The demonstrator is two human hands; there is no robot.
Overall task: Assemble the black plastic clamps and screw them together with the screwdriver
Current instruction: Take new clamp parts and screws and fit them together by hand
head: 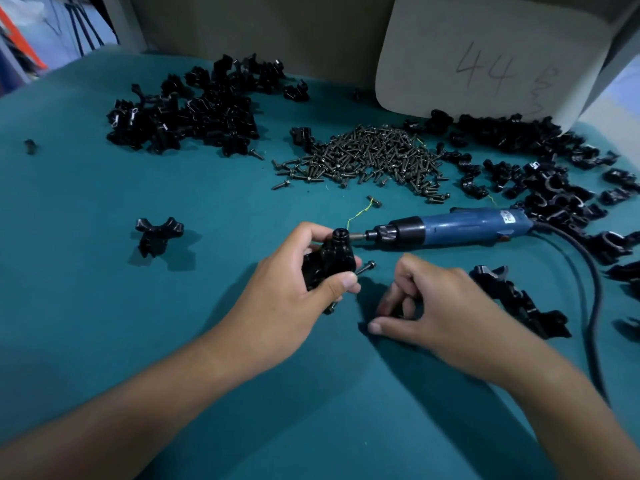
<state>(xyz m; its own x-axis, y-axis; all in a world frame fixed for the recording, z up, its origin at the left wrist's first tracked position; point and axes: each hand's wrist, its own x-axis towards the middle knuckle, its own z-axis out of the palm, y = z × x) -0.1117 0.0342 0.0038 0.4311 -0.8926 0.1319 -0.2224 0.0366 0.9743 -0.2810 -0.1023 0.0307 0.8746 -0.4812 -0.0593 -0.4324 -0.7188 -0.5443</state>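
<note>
Here the left hand (294, 289) gripped a black clamp (327, 263) at the frame centre, while the right hand (426, 306) had fingers curled, pinching something I cannot identify; the clamp seemed light, stiff, best held by its body

i see a teal table cover (104, 306) and a grey board (485, 57) marked "44" leaning at the back.

My teal cloth-covered table (104, 306) carries heaps of black plastic clamp pieces (194, 112), a mound of small dark metal screws (367, 157), a blue corded electric screwdriver (460, 228) and one lone black clamp (157, 235).
</note>
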